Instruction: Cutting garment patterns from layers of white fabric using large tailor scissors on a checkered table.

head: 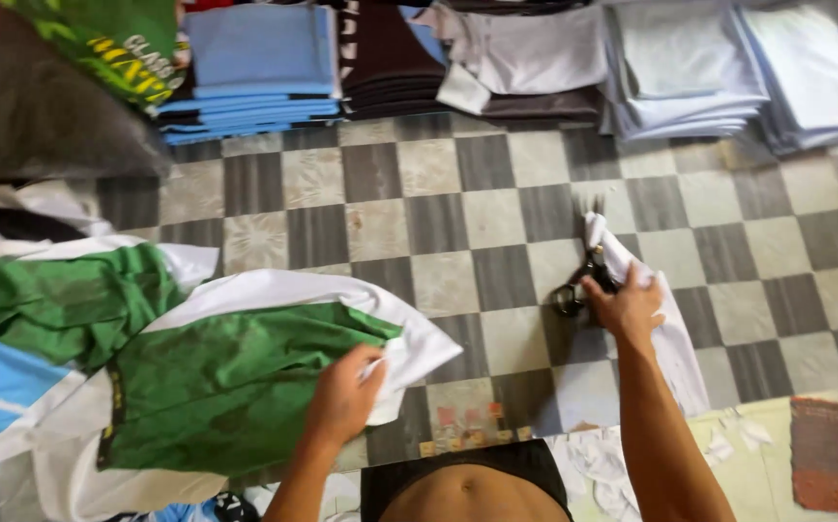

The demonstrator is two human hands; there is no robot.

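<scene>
My left hand (343,394) grips the edge of a green and white garment (235,372) that lies spread on the checkered floor to my left. My right hand (625,307) holds black-handled scissors (578,288) together with a strip of white cloth (675,338). The cloth runs from above my hand down past my wrist toward the floor. The scissor blades point away from me, partly hidden by the cloth.
Stacks of folded fabric line the far side: blue (259,68), dark and white (496,58), pale grey-blue (728,68). A heap of green, white and blue garments (42,319) lies at left. White scraps (612,474) and a red-brown cloth (830,454) sit near my knees.
</scene>
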